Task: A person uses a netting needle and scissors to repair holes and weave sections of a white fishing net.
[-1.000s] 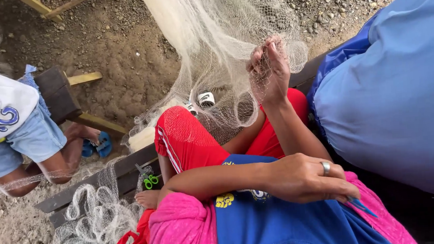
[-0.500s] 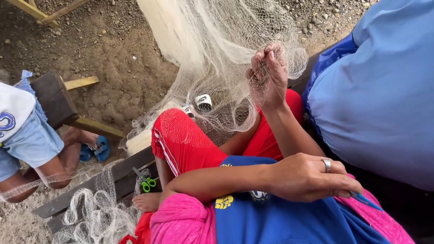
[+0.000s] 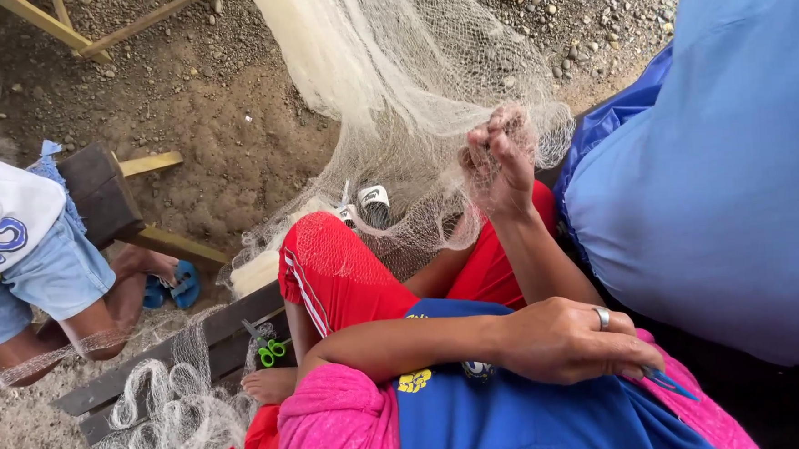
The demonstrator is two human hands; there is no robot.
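Ground: bare packed dirt (image 3: 231, 142) strewn with small gravel, under open daylight.
Fishing net (image 3: 410, 78): pale fine mesh, hanging down from the top of the view and spilling over the wearer's red shorts (image 3: 347, 273).
Right hand (image 3: 498, 160): raised ahead of the knee, fingers curled shut with a bunch of the fishing net gathered in them.
Left hand (image 3: 565, 339): resting across the lap on the blue shirt (image 3: 519, 419), forearm lying crosswise; ring on one finger; fingers together over a thin blue tool (image 3: 667, 382) that sticks out at the fingertips.
Pink cloth (image 3: 337, 428): over the lap, beside the blue shirt.
Wooden bench (image 3: 214, 339): dark planks, lower left; green-handled scissors (image 3: 267, 348) lie on it, well apart from both hands.
Loose net heap (image 3: 173, 419): coiled on the bench end.
Person at left: white shirt, denim shorts (image 3: 38, 280), seated by a dark wooden block (image 3: 97, 190).
Person at right: large blue garment (image 3: 716, 171), close against the wearer's arm.
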